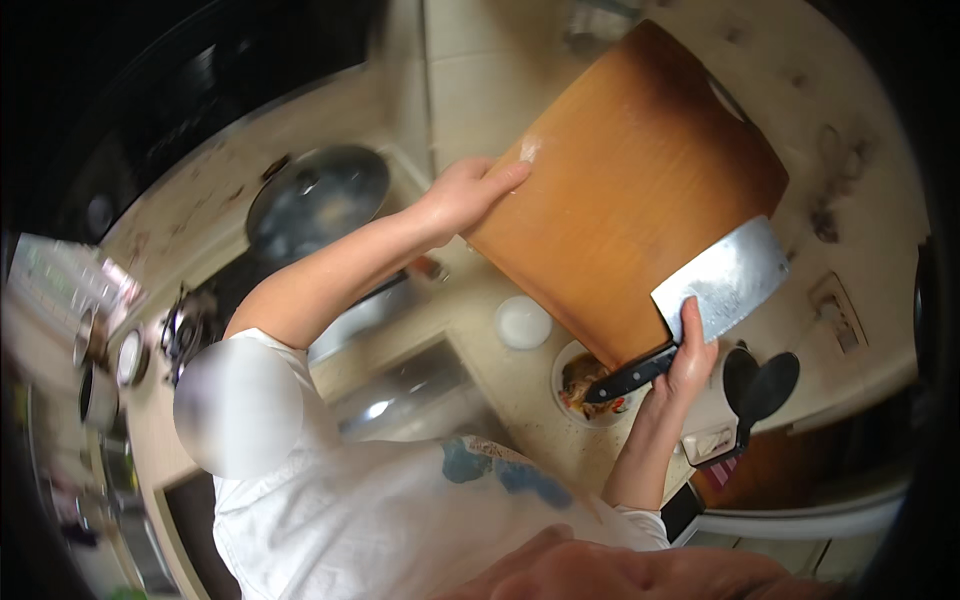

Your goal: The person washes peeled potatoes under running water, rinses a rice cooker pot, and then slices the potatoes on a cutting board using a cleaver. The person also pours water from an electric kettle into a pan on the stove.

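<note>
My left hand (480, 191) grips the left edge of a large wooden cutting board (630, 172), with the thumb on its face. The board is raised and tilted above the counter. My right hand (690, 360) holds a cleaver (724, 281) at the board's lower right, the thumb pressed on its blade. The cleaver's black riveted handle (634, 377) points down and left, across the board's lower corner. My right fingers are mostly hidden, so whether they also grip the board cannot be told. Below the handle, a white bowl (559, 379) contains mixed food scraps.
A round white dish (523, 322) sits on the counter beside a sink (412, 394). To the left are a lidded wok (319, 202) and a gas burner (187, 326). Black cooking utensils (776, 382) stand at right, near a wall socket (836, 315). Pots line the far left.
</note>
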Demonstrator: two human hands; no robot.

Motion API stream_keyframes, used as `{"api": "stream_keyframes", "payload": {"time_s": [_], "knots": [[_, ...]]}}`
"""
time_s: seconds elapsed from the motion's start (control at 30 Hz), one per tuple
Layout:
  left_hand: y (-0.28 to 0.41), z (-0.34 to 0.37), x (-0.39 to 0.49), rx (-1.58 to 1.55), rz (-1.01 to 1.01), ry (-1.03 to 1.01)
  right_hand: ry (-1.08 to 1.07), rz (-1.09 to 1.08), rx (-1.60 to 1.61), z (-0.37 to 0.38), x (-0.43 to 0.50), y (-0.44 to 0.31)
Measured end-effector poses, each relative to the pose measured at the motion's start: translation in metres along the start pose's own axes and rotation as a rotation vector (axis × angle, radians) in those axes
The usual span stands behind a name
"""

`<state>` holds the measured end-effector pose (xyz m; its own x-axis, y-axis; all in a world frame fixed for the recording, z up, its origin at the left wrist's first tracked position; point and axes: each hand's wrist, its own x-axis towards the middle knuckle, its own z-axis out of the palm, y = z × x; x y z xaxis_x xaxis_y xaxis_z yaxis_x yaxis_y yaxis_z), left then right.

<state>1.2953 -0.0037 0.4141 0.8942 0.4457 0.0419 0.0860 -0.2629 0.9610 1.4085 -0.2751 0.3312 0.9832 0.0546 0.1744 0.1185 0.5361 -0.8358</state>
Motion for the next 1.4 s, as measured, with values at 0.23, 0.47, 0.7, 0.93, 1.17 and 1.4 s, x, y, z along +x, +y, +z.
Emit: {"api": "stream_keyframes", "payload": {"time_s": [0.23,0.47,0.7,0.93,1.17,1.4], "knots": [[-0.050,-0.016,-0.176,-0.115,0.087,0.333,-0.261,0.178,0.048,0.009,-0.058,0.007],[-0.105,-0.059,-0.341,-0.796,0.197,0.442,-0.739,0.202,-0.064,0.076,-0.150,0.013],[-0.174,-0.089,-0.523,-0.975,0.285,0.808,-1.263,0.378,-0.169,0.179,-0.307,0.059],[-0.210,-0.123,-0.699,-0.944,0.316,1.345,-1.678,0.733,-0.237,0.278,-0.529,0.121],[-0.233,-0.149,-0.797,-0.834,0.294,1.605,-1.858,0.791,-0.231,0.328,-0.664,0.179],[-0.271,-0.178,-0.844,-0.728,0.169,1.834,-1.789,0.886,-0.176,0.375,-0.694,0.188]]}}
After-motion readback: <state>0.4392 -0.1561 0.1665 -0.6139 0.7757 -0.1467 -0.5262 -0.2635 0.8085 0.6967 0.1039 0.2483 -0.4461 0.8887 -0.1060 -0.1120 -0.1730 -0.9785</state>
